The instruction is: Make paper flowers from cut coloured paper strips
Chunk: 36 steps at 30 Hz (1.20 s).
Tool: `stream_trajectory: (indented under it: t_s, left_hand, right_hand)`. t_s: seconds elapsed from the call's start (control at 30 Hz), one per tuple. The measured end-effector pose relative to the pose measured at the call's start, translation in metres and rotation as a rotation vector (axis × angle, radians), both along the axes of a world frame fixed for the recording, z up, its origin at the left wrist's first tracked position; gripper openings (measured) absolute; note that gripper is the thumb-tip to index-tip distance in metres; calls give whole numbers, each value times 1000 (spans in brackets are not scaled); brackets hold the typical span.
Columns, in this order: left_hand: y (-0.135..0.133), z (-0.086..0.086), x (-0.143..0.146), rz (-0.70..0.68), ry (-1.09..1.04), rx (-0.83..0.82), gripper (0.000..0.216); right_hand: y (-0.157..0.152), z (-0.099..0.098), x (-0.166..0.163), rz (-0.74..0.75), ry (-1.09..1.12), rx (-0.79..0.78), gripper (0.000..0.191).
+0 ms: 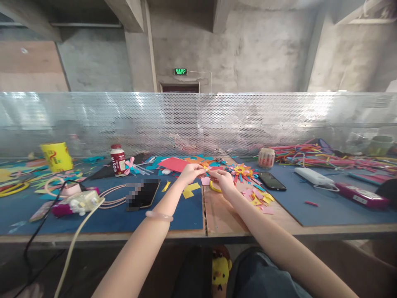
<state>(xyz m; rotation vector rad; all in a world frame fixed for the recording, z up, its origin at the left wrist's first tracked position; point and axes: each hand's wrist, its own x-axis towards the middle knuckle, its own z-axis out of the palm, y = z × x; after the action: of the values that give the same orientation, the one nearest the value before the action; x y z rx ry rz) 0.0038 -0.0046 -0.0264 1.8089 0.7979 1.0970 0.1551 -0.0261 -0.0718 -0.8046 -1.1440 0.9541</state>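
My left hand and my right hand meet above the table's middle, fingertips pinched close together. Whatever small piece lies between them is too hidden to name. Under my right hand shows part of a yellow ring, and a pink paper square lies below the fingertips. Yellow paper pieces rest beside my left wrist, with a red sheet behind that hand. Right of my right hand sit a colourful paper flower and a pile of pink and yellow paper bits.
A dark phone, a coffee bottle and a yellow tub stand left, near a power strip with cables. To the right are another phone, a jar and a white power bank. A perforated metal screen closes the back.
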Motion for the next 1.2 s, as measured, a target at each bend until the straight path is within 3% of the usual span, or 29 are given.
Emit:
stream_trajectory:
  t_s: [0.2, 0.47, 0.6, 0.67, 0.73, 0.8, 0.87, 1.0, 1.2]
  left_hand:
    - [3, -1, -1, -45, -51, -14, 27]
    - [-1, -6, 4, -301, -141, -19, 29]
    - [-4, -5, 5, -280, -180, -23, 26]
    - [-3, -3, 4, -235, -194, -31, 24]
    - [-3, -2, 3, -200, -219, -38, 22]
    - [-4, 0, 3, -164, -216, -26, 19]
    - [-6, 1, 2, -120, -155, 3, 17]
    - [-16, 6, 4, -66, -8, 22, 14]
    - [-23, 9, 7, -60, 33, 3, 10]
  right_hand:
    - [-2, 4, 1, 42, 162, -59, 17]
    - [-10, 9, 4, 446, 308, -193, 9]
    - [-18, 12, -2, 558, 164, -217, 19]
    - [-19, 11, -7, 440, 29, -180, 33]
    - [-19, 10, -11, 147, -104, -63, 42]
    - [-19, 9, -13, -167, -199, 105, 41]
    - [-18, 9, -13, -346, -266, 245, 35]
    - [-17, 10, -10, -398, -363, 334, 25]
    - [-14, 9, -8, -270, -205, 209, 32]
